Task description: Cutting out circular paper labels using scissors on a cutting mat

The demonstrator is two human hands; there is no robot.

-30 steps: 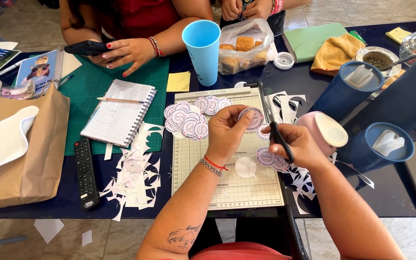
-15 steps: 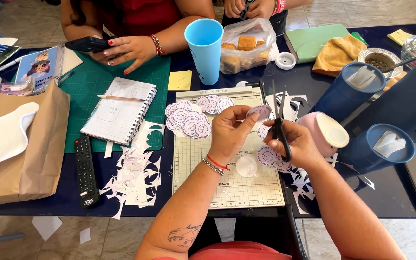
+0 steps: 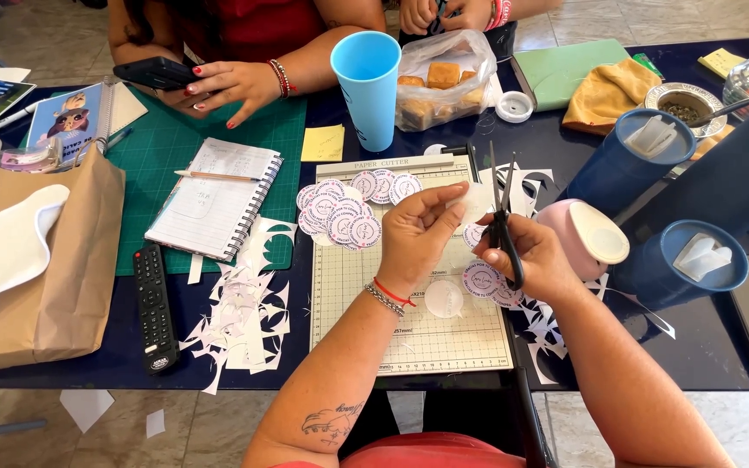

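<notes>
Our scissors [image 3: 502,208] have swung upright, right hand [image 3: 535,257] clamped on them, left hand [image 3: 418,236] pinching the paper circle [image 3: 476,204] beside the blades.

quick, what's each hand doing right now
Left hand: closed, pinching a round paper sticker.
Right hand: closed around black scissors, blades up at the sticker.

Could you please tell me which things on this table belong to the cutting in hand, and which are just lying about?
In use:
- left hand holding a round paper piece
- right hand working the scissors
- pile of cut round stickers
- paper cutter board
- paper offcuts

Lying about:
- remote control
- blue cup
- spiral notebook
- bag of biscuits
- brown paper bag
</notes>
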